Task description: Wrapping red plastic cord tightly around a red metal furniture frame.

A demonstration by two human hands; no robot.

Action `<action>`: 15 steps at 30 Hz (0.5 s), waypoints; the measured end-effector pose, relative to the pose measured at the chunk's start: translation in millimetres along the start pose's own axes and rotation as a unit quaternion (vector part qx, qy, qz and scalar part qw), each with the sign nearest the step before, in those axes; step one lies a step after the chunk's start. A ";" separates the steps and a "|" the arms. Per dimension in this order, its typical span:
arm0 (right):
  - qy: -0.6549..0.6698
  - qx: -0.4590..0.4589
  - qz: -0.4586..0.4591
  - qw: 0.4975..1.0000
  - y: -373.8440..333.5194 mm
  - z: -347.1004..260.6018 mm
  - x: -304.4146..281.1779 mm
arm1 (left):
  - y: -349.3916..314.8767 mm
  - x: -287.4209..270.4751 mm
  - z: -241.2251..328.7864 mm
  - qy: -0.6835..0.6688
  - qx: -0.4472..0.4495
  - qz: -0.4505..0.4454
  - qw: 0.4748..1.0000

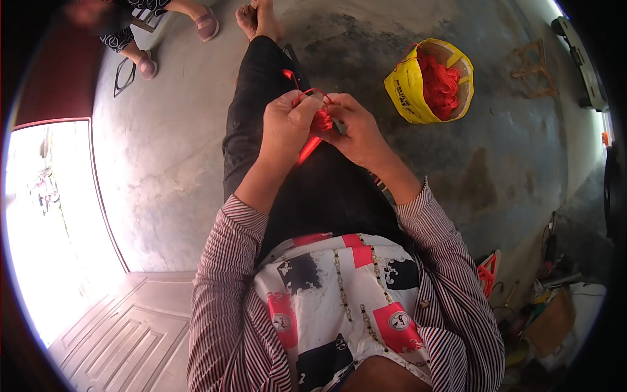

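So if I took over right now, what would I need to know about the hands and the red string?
Left hand: closed, pinching the red string over the lap.
Right hand: closed on the same string from the other side.
String: a small knotted bunch sits between both hands, with a strand hanging down over the black trousers.
Supply: more red string fills the yellow bag on the floor, to the right.
Done: part of it looks knotted. Left: cannot tell how much.

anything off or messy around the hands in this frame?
Nothing stands out. Both hands, left and right, hold red cord over the lap. The yellow bag on the floor sits open, with its red contents inside, nothing spilled.
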State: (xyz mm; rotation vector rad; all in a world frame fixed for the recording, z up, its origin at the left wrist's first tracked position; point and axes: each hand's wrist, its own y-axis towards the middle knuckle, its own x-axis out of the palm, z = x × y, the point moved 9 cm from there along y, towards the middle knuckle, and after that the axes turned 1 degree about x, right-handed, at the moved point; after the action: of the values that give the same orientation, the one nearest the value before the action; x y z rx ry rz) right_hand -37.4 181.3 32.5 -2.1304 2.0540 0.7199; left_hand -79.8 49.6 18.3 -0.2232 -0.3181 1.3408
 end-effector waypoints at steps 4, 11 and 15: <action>0.246 0.182 0.094 0.947 0.9 48.6 -33.0 | -0.5 5.4 -16.1 -0.218 -0.110 -0.026 0.969; 0.171 0.184 -0.043 0.967 -9.8 55.0 -32.9 | 5.7 12.2 -35.2 -0.194 -0.141 -0.027 0.970; 0.198 0.145 -0.032 0.969 -3.4 51.9 23.9 | 7.3 9.7 -32.3 -0.212 -0.149 -0.035 0.965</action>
State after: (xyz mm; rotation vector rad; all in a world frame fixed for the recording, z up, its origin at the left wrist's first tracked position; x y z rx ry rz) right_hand -48.3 179.7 -23.7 -2.2866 2.0887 -0.0278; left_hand -73.2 61.4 -13.5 -0.1722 -0.8843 1.2606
